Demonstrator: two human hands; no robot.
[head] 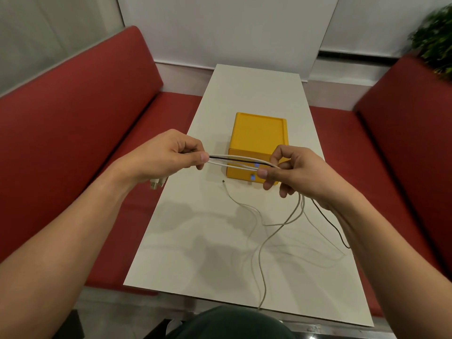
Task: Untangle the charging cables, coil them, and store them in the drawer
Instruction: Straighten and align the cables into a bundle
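both hands pinch cable bundle taut: left hand, right hand, before yellow drawer box.

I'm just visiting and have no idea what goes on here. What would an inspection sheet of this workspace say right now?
Surface: long white table.
Job's things: yellow drawer box stands mid-table; both drawers look closed.
Clutter: nothing seen.
Hands: left hand and right hand each pinch the cables, which stretch between them.
Cables: white cables and one black cable; plugs hang below the left hand; loose ends trail across the table, one over its near edge.
Surroundings: red benches on both sides; plant at far right.
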